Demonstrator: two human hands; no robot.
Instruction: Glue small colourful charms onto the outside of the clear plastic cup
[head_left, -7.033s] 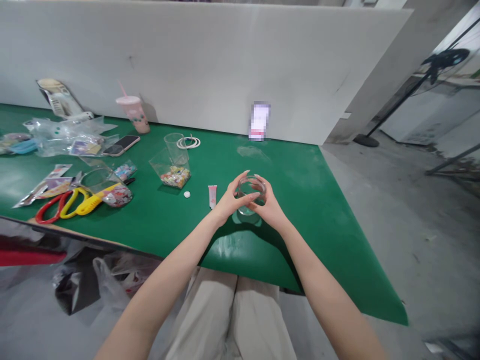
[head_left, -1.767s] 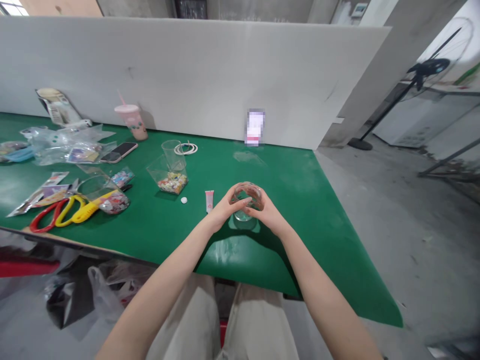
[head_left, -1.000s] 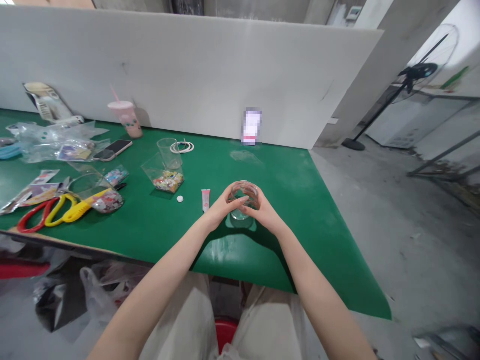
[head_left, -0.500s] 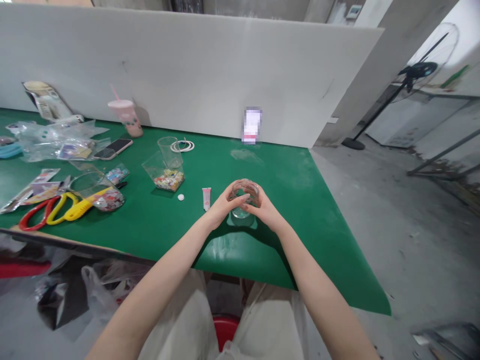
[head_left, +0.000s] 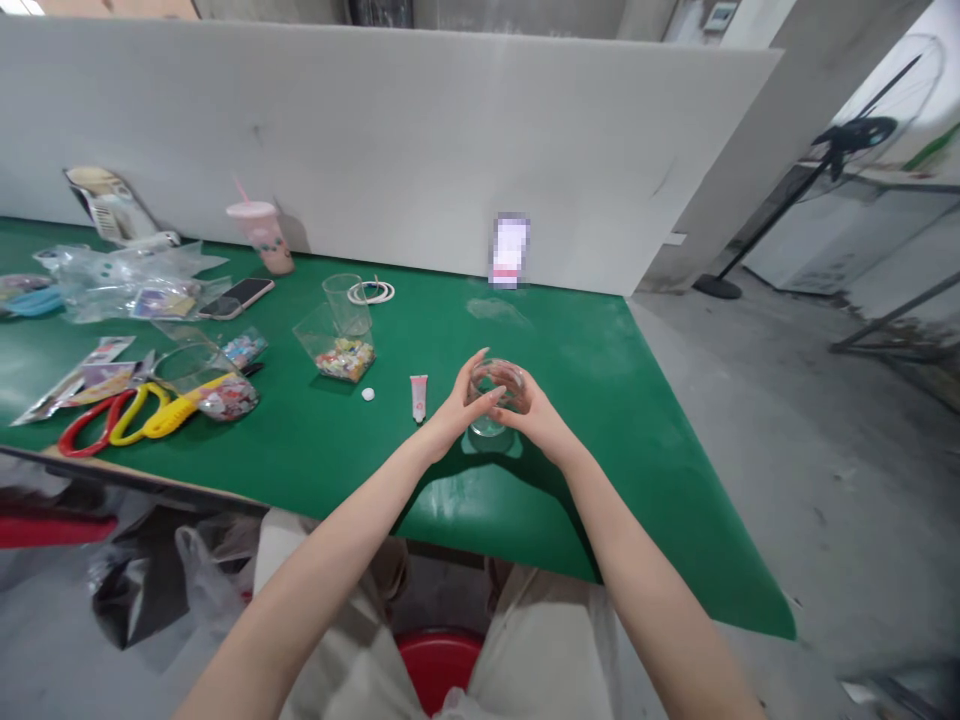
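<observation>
A clear glass cup (head_left: 489, 424) is between my two hands above the green table (head_left: 600, 400). My left hand (head_left: 463, 405) wraps its left side, with the thumb across the front and the index finger raised at the rim. My right hand (head_left: 536, 415) grips the right side, its thumb meeting the left one. Left of the cup lies a small pink and white tube (head_left: 418, 398), and beyond it a small white cap (head_left: 367, 394). A clear container with colourful pieces (head_left: 345, 360) sits farther left.
Scissors (head_left: 97, 422), a yellow tool (head_left: 169, 417), plastic bags (head_left: 112, 285), a phone (head_left: 238, 298) and a pink cup (head_left: 262, 237) occupy the left side. A lit screen (head_left: 510, 250) stands against the white partition (head_left: 390, 150). The table's right edge borders the floor.
My left index finger has lifted from the cup's side to above its rim. The whole view has shifted slightly, while both hands stay around the cup.
</observation>
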